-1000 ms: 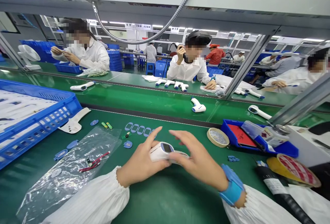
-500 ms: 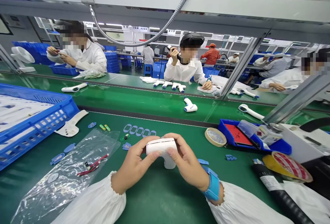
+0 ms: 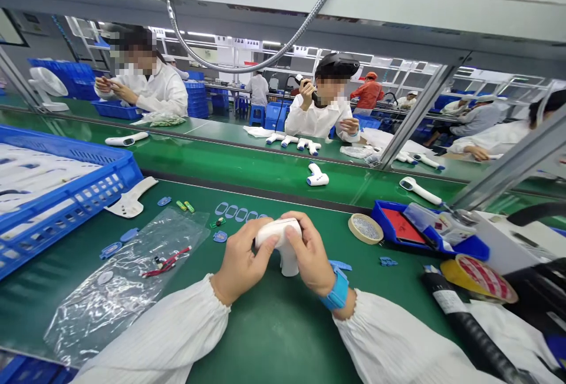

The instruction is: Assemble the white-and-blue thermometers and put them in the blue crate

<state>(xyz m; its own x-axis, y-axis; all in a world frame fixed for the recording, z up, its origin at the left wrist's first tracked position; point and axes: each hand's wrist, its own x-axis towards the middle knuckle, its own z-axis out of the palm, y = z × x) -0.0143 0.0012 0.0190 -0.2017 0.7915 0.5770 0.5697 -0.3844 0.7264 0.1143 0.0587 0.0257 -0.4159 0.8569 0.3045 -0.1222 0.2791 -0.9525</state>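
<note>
Both my hands grip a white thermometer-gun housing [image 3: 289,260] over the green bench, its handle pointing down. My left hand [image 3: 243,257] wraps the left end of its head, the thumb pressed on the near face. At the right end, my right hand [image 3: 313,254] closes round it, its thumb also on the near side; a blue wrist strap [image 3: 336,291] is on that wrist. Behind the hands lie several thin blue-grey oval frames [image 3: 241,214], a small green circuit board [image 3: 218,223] and a blue plastic part [image 3: 220,236].
A blue crate [image 3: 119,174] of white shells stands left, beside a loose white shell half [image 3: 132,196]. A clear plastic bag [image 3: 88,307] with red wires lies nearer. Right are a round tub [image 3: 366,229], a blue tray [image 3: 385,230] and tape [image 3: 480,278]. Co-workers sit beyond the green belt [image 3: 221,163].
Between my hands the housing has tilted, its right end now higher. The co-worker opposite has raised a hand from the bench. The thermometer gun on the belt has shifted slightly left and turned.
</note>
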